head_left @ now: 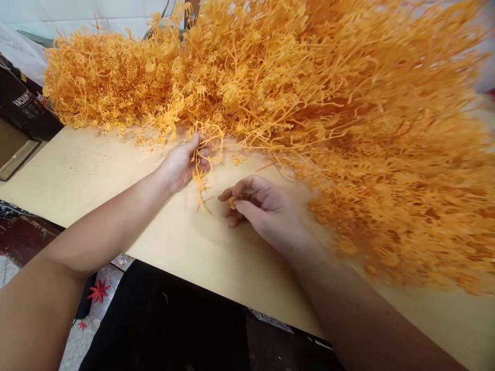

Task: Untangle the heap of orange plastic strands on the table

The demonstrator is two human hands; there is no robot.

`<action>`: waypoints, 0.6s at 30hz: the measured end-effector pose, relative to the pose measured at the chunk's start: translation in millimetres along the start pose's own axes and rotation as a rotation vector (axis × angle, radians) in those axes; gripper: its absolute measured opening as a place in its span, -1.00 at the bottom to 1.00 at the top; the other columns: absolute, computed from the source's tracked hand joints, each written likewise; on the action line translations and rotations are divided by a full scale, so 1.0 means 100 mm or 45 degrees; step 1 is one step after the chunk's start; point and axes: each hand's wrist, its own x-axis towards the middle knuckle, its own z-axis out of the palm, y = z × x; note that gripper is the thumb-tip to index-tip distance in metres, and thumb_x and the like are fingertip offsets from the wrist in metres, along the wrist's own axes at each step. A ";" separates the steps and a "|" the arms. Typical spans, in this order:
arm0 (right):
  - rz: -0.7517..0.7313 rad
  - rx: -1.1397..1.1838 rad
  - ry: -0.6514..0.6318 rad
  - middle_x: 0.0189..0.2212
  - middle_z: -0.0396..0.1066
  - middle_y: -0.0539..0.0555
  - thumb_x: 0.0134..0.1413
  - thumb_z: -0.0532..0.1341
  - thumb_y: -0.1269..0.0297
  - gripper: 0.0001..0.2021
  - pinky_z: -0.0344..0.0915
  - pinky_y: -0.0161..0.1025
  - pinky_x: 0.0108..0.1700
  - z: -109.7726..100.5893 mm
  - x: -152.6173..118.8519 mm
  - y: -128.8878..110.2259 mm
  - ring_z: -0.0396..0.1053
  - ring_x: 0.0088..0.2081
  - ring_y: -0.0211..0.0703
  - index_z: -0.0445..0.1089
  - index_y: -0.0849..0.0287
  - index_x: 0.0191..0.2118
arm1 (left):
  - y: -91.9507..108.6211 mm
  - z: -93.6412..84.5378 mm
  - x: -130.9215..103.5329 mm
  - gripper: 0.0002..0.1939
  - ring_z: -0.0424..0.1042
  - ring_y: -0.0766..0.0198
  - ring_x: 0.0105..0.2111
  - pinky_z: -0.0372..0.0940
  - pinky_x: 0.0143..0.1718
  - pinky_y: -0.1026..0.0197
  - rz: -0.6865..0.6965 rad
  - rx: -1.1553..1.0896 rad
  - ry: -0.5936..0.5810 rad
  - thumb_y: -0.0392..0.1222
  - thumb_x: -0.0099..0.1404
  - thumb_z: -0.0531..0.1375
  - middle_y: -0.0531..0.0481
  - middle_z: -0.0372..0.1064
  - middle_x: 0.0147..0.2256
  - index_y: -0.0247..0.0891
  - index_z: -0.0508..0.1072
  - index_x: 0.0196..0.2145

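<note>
One thin, curly orange sprig [200, 178] held in the left hand [186, 161], just below the big feathery orange mass [216, 87] on the smooth, pale desk [170, 239]; right hand [266, 208] pinches a tiny yellow-orange scrap [232, 203]. Probably best: left steady, right pinching lightly. Room to move toward the desk's near edge; mass crowds far and right sides.

I make out the bushy mass of bright orange, star-tipped sprays [232, 90] as plastic-looking, faintly glossy and rough in its tangle. The broad, pale tan bench [81, 175] reads smooth and satin over my link. Below it I get matt black cloth [166, 324]; at far left, crinkled, translucent white plastic sheeting [23, 49] with a sheen.
</note>
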 end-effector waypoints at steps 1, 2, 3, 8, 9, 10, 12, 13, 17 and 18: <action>-0.017 -0.025 0.025 -0.46 0.31 -0.02 -0.05 0.08 0.45 -0.91 0.23 -0.38 -0.59 0.01 0.00 0.01 0.23 -0.58 -0.40 0.13 0.16 -0.40 | -0.01 0.02 -0.02 -0.78 0.22 0.48 -0.64 0.26 -0.49 0.38 0.025 -0.017 0.020 -0.10 0.31 0.05 0.12 0.21 -0.60 -0.32 0.34 -0.33; -0.061 -0.076 0.044 -0.51 0.27 -0.04 -0.06 0.07 0.47 -0.92 0.18 -0.39 -0.61 0.03 0.00 0.02 0.18 -0.61 -0.41 0.14 0.16 -0.40 | -0.03 0.04 -0.04 -0.81 0.23 0.48 -0.63 0.27 -0.46 0.38 0.047 -0.030 0.038 -0.14 0.32 0.04 0.12 0.22 -0.59 -0.32 0.33 -0.32; -0.130 -0.146 0.059 -0.54 0.24 -0.05 -0.05 0.06 0.48 -0.92 0.14 -0.39 -0.61 0.05 -0.02 0.01 0.15 -0.61 -0.40 0.15 0.16 -0.40 | -0.05 0.06 -0.05 -0.83 0.23 0.48 -0.61 0.27 -0.44 0.38 0.069 -0.040 0.053 -0.17 0.33 0.02 0.12 0.22 -0.58 -0.32 0.33 -0.31; -0.519 -0.636 -0.036 -0.51 0.26 0.01 -0.02 0.03 0.50 -0.88 0.20 -0.31 -0.45 0.18 -0.10 -0.09 0.22 -0.48 -0.29 0.22 0.18 -0.35 | -0.11 0.17 -0.10 -0.88 0.32 0.43 -0.50 0.29 -0.31 0.33 0.130 -0.044 0.124 -0.30 0.30 0.01 0.09 0.27 -0.53 -0.33 0.32 -0.29; -0.594 -0.747 -0.031 -0.51 0.26 0.03 0.00 0.03 0.48 -0.90 0.21 -0.29 -0.42 0.19 -0.11 -0.10 0.24 -0.47 -0.27 0.24 0.19 -0.35 | -0.12 0.18 -0.10 -0.89 0.34 0.42 -0.48 0.29 -0.29 0.32 0.141 -0.048 0.134 -0.31 0.30 0.01 0.08 0.29 -0.51 -0.33 0.32 -0.30; -0.672 -0.861 0.008 -0.50 0.27 0.05 0.03 0.04 0.45 -0.92 0.21 -0.27 -0.40 0.20 -0.12 -0.11 0.24 -0.45 -0.25 0.25 0.18 -0.37 | -0.13 0.19 -0.10 -0.89 0.34 0.42 -0.46 0.29 -0.28 0.31 0.151 -0.056 0.141 -0.33 0.29 0.01 0.07 0.31 -0.49 -0.32 0.32 -0.30; -0.798 -1.082 0.143 -0.51 0.28 0.09 0.10 0.07 0.35 -0.89 0.20 -0.24 -0.39 0.21 -0.12 -0.10 0.25 -0.44 -0.20 0.27 0.17 -0.41 | -0.15 0.19 -0.09 -0.91 0.34 0.44 -0.45 0.28 -0.28 0.33 0.169 -0.084 0.145 -0.34 0.28 0.02 0.07 0.32 -0.46 -0.32 0.31 -0.32; -0.828 -1.180 0.210 -0.51 0.29 0.10 0.12 0.08 0.29 -0.86 0.18 -0.22 -0.38 0.21 -0.11 -0.08 0.26 -0.42 -0.17 0.28 0.17 -0.42 | -0.15 0.18 -0.09 -0.93 0.33 0.44 -0.45 0.28 -0.28 0.33 0.172 -0.101 0.145 -0.34 0.27 0.03 0.07 0.32 -0.46 -0.31 0.30 -0.33; -0.704 -1.419 0.344 -0.45 0.35 0.16 0.14 0.09 0.16 -0.79 0.14 -0.19 -0.39 0.14 -0.01 0.07 0.27 -0.40 -0.09 0.34 0.21 -0.31 | -0.18 0.19 -0.14 -0.93 0.29 0.46 -0.50 0.25 -0.31 0.34 0.164 -0.128 0.123 -0.34 0.25 0.04 0.09 0.27 -0.51 -0.31 0.26 -0.40; -0.638 -1.444 0.362 -0.45 0.35 0.16 0.13 0.10 0.14 -0.76 0.12 -0.20 -0.40 0.12 0.02 0.11 0.27 -0.40 -0.09 0.34 0.23 -0.29 | -0.18 0.20 -0.16 -0.90 0.28 0.46 -0.51 0.24 -0.32 0.34 0.155 -0.119 0.111 -0.35 0.26 0.03 0.09 0.25 -0.52 -0.31 0.24 -0.43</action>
